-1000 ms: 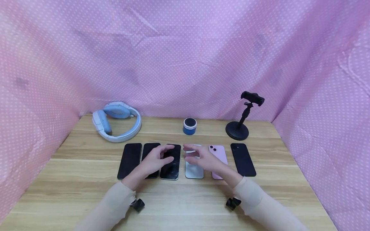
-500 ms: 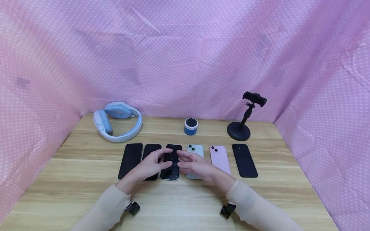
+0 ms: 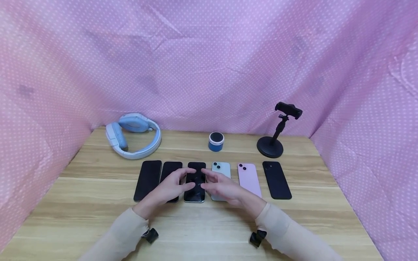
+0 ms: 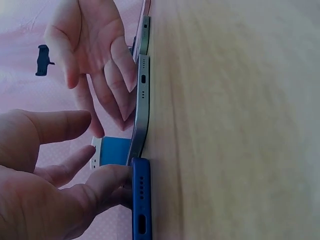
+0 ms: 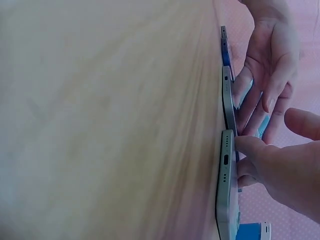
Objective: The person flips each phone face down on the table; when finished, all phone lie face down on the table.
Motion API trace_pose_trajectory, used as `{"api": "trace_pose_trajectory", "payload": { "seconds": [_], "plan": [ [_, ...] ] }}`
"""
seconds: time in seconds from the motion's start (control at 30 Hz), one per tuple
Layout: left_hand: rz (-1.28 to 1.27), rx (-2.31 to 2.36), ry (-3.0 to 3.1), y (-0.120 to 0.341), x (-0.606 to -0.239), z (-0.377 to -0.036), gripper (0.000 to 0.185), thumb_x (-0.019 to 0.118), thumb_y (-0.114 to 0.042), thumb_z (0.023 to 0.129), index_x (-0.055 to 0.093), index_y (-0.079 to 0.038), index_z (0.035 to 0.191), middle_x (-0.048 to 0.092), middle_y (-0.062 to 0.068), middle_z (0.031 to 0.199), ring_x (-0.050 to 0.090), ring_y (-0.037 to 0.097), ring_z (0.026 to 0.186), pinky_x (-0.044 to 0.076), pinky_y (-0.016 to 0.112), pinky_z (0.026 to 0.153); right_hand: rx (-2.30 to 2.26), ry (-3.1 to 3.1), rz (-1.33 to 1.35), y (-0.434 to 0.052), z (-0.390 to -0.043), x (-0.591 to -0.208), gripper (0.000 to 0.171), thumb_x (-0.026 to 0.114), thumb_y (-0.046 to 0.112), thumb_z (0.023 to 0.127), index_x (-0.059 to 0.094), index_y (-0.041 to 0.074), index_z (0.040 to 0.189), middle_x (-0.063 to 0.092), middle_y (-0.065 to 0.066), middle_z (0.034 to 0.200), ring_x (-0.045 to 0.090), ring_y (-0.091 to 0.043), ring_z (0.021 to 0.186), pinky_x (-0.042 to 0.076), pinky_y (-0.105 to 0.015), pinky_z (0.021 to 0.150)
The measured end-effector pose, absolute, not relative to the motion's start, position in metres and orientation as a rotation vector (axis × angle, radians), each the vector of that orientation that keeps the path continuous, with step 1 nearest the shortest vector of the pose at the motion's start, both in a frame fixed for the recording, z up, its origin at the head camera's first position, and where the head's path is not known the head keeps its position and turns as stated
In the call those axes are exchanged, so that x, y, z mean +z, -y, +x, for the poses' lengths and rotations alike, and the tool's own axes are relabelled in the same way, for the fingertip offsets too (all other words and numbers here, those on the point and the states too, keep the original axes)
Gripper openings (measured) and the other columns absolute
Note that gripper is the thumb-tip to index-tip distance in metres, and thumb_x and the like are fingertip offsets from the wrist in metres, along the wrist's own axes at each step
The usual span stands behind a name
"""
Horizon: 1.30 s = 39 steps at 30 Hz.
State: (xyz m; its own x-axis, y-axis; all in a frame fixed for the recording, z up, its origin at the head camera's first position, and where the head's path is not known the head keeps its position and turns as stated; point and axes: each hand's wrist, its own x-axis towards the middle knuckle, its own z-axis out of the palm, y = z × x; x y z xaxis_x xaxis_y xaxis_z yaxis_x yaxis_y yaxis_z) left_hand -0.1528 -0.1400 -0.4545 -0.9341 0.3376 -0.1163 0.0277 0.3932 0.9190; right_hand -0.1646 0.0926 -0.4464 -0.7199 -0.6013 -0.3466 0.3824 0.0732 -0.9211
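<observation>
We see the left hand and the right hand facing each other, one on each side of the central black-screened smartphone. On each hand the fingers are spread and the thumb stands apart from them, with nothing pinched. The fingertips reach the long edges of the central smartphone; we cannot tell whether every one makes contact. This phone lies flat, screen up, third from the left in a row of six, and in the left wrist view we note a port and drilled holes on its silver lower edge. Beneath the left hand we find a second black-screened smartphone, partly covered, and just beside it the leftmost black-screened smartphone. Beneath the right hand we find a pale green smartphone, back up, with two camera lenses visible. Further right we locate a pink smartphone, also back up, then a dark smartphone at the row's end. Behind the row we identify white-and-blue over-ear headphones at left, a blue cylindrical speaker near the middle and a black phone stand at right, its clamp tilted. All items rest on a wood-grain table, enclosed by pink polka-dot cloth.
</observation>
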Motion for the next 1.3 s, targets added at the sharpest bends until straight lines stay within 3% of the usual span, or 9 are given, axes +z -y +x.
{"api": "trace_pose_trajectory", "payload": {
  "seconds": [0.07, 0.13, 0.23, 0.6, 0.9, 1.3],
  "plan": [
    [0.325, 1.575, -2.352, 0.1403, -0.4554, -0.1531, 0.046, 0.070, -0.011, 0.097, 0.057, -0.006, 0.141, 0.053, 0.014, 0.139, 0.051, 0.033, 0.120, 0.045, 0.048, 0.101, -1.756, -1.616, -0.207, -0.0920, -0.1642, -0.4459, 0.070, 0.060, 0.011, 0.102, 0.023, 0.004, 0.161, 0.010, -0.016, 0.168, 0.007, -0.031, 0.154, 0.020, -0.051, 0.121],
    [0.330, 1.604, -2.329, 0.1405, -0.4561, -0.1530, 0.046, 0.069, -0.010, 0.097, 0.056, -0.004, 0.141, 0.048, 0.016, 0.148, 0.044, 0.036, 0.135, 0.037, 0.054, 0.113, -1.788, -1.582, -0.184, -0.0916, -0.1639, -0.4454, 0.069, 0.059, 0.008, 0.102, 0.022, 0.003, 0.161, 0.008, -0.017, 0.168, 0.006, -0.031, 0.154, 0.021, -0.050, 0.121],
    [0.315, 1.645, -2.294, 0.1405, -0.4572, -0.1524, 0.045, 0.068, -0.007, 0.097, 0.056, -0.002, 0.140, 0.042, 0.019, 0.153, 0.033, 0.038, 0.145, 0.027, 0.058, 0.118, -1.845, -1.507, -0.131, -0.0913, -0.1641, -0.4446, 0.069, 0.057, 0.004, 0.102, 0.021, 0.002, 0.161, 0.004, -0.018, 0.168, 0.006, -0.031, 0.154, 0.022, -0.048, 0.121],
    [0.264, 1.631, -2.283, 0.1362, -0.4584, -0.1499, 0.044, 0.070, -0.007, 0.096, 0.058, -0.006, 0.138, 0.042, 0.017, 0.154, 0.031, 0.040, 0.147, 0.024, 0.056, 0.119, -1.997, -1.267, -0.019, -0.0943, -0.1636, -0.4416, 0.069, 0.051, -0.003, 0.101, 0.017, 0.001, 0.161, -0.001, -0.014, 0.169, 0.008, -0.028, 0.154, 0.016, -0.050, 0.123],
    [0.211, 1.674, -2.269, 0.1370, -0.4571, -0.1535, 0.046, 0.070, -0.007, 0.096, 0.056, -0.005, 0.140, 0.039, 0.019, 0.156, 0.027, 0.041, 0.147, 0.023, 0.054, 0.120, -2.016, -1.251, 0.004, -0.0920, -0.1708, -0.4391, 0.067, 0.051, -0.003, 0.101, 0.021, 0.002, 0.161, 0.004, -0.012, 0.170, 0.016, -0.027, 0.153, 0.020, -0.049, 0.122],
    [0.169, 1.685, -2.252, 0.1337, -0.4539, -0.1496, 0.045, 0.071, -0.008, 0.096, 0.057, -0.007, 0.139, 0.037, 0.019, 0.158, 0.026, 0.039, 0.148, 0.025, 0.054, 0.119, -2.012, -1.212, -0.030, -0.0959, -0.1701, -0.4408, 0.067, 0.046, -0.003, 0.103, 0.013, 0.001, 0.161, 0.005, -0.012, 0.169, 0.018, -0.028, 0.152, 0.018, -0.049, 0.123]
  ]
}}
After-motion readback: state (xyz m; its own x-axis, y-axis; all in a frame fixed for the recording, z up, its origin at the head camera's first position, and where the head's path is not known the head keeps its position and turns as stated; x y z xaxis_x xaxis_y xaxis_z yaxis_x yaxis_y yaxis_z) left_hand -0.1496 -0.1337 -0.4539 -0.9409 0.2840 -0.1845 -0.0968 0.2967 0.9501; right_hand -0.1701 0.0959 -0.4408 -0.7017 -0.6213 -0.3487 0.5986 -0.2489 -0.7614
